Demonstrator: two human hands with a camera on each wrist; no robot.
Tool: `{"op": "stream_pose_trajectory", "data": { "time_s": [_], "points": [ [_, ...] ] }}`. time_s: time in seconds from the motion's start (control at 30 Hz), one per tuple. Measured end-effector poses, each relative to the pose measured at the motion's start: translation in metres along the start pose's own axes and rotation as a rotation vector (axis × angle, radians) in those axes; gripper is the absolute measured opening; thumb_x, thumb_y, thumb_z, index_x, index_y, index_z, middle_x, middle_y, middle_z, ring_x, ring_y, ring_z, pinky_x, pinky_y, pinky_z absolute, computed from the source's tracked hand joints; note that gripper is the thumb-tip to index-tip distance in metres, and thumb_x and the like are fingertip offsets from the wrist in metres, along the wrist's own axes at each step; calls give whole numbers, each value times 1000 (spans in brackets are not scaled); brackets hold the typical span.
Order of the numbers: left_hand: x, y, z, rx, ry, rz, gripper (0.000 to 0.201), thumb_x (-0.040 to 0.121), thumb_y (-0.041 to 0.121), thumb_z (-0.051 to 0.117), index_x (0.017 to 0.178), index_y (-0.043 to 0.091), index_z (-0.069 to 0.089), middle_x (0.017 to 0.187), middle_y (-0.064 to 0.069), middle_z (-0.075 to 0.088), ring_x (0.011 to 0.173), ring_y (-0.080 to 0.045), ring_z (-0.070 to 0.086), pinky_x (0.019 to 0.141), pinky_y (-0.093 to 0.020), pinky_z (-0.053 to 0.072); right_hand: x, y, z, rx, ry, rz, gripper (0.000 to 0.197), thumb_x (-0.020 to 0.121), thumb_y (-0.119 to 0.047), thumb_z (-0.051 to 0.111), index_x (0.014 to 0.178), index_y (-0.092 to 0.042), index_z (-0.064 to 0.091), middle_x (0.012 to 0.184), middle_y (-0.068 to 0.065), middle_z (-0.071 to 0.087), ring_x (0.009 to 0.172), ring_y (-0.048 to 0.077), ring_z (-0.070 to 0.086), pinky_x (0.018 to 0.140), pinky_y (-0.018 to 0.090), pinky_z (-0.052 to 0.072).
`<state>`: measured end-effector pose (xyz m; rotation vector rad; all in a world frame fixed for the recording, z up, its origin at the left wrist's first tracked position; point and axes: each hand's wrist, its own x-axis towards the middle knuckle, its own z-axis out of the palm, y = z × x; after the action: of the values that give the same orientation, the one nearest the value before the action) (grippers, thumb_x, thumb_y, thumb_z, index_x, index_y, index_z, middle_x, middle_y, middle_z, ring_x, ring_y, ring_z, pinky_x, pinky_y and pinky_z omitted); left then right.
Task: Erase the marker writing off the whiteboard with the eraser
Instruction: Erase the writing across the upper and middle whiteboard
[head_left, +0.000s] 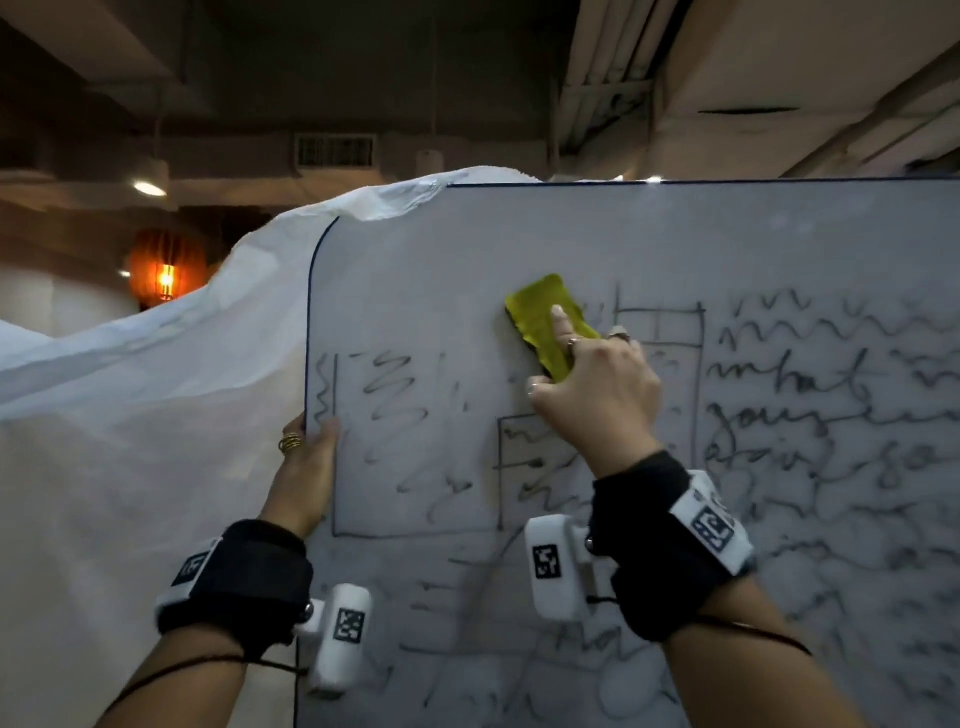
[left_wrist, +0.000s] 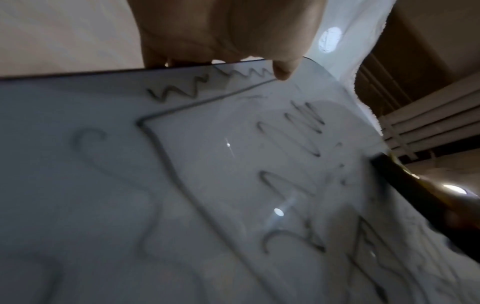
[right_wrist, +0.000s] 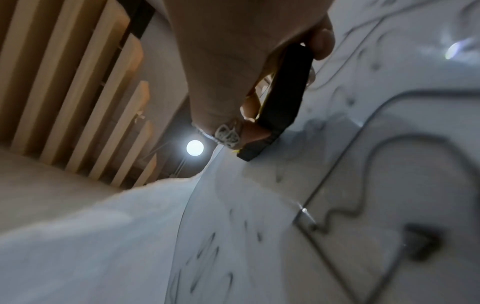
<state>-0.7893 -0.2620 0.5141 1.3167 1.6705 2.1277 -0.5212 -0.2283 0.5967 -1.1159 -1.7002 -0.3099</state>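
An upright whiteboard fills the right of the head view, covered with black marker scribbles, boxes and handwriting. My right hand grips a yellow-backed eraser and presses its dark felt face flat on the board, left of a drawn box. In the right wrist view the eraser sits between thumb and fingers against the board. My left hand grips the board's left edge, thumb on the front. The left wrist view shows that thumb on the board beside a zigzag line.
A white sheet drapes behind and to the left of the board. Above are ceiling ducts, a ceiling light and an orange lantern. The board's top strip and upper left corner bear no writing.
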Motion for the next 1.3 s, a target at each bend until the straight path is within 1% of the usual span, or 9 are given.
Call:
{"op": "stream_pose_trajectory", "data": {
  "time_s": [0.17,0.23,0.33,0.47,0.63,0.77,0.93,1.17,1.3],
  "points": [
    [1,6,10,43,102,-73,58,90,52,38,143,29,33,136,-11,46,117,-32,46,104,-46,36,8,-29,16,24,-33,-123,74,77,-41,56,145,-43,28,123,9,48,119,27,42,92,32,40],
    [-9,18,16,183,221,-59,66,93,50,41,151,28,19,152,-16,24,137,-35,25,113,-47,22,4,-8,12,15,-1,-115,72,77,-41,57,143,-46,30,124,8,49,120,26,42,92,32,41],
    [-43,44,32,429,228,315,79,89,63,32,151,31,-5,159,-4,-15,145,-22,-14,115,-43,-6,-4,45,4,16,83,13,70,77,-41,59,141,-48,32,125,11,49,121,27,42,92,35,41],
    [-48,82,56,709,-139,657,70,76,71,-1,140,47,-16,150,15,-36,134,-5,-39,104,-27,-29,-6,74,-8,32,127,176,67,79,-39,59,141,-44,36,120,10,50,117,28,42,88,36,40],
    [-24,129,92,918,-177,684,71,84,52,1,152,31,3,159,8,-15,145,-11,-17,114,-41,-15,1,44,-4,-13,69,72,76,78,-45,57,147,-40,26,121,9,48,120,27,41,91,34,40],
    [-16,136,108,989,-144,711,69,84,46,5,152,32,8,160,7,-6,146,-12,-7,114,-44,-13,-6,64,-13,-98,29,10,75,78,-46,55,147,-42,23,121,8,48,120,25,41,91,33,41],
    [-16,129,120,1030,-115,650,68,86,48,5,152,33,5,159,8,-13,146,-13,-10,112,-50,-15,12,89,-33,-109,80,88,76,80,-45,53,148,-38,21,123,13,47,120,28,41,90,35,41],
    [-13,120,130,1029,-45,657,82,74,54,-2,151,32,15,159,9,-10,146,-13,-9,111,-56,-13,13,76,-18,-162,-28,-140,78,80,-46,52,149,-39,15,122,9,45,117,26,41,87,33,41],
    [-8,118,132,1057,-60,640,80,75,53,-2,151,33,12,159,10,-14,145,-12,-12,109,-59,-15,12,127,-38,-182,9,-25,76,79,-45,55,147,-42,21,126,12,47,121,27,40,88,34,41]
  ]
}}
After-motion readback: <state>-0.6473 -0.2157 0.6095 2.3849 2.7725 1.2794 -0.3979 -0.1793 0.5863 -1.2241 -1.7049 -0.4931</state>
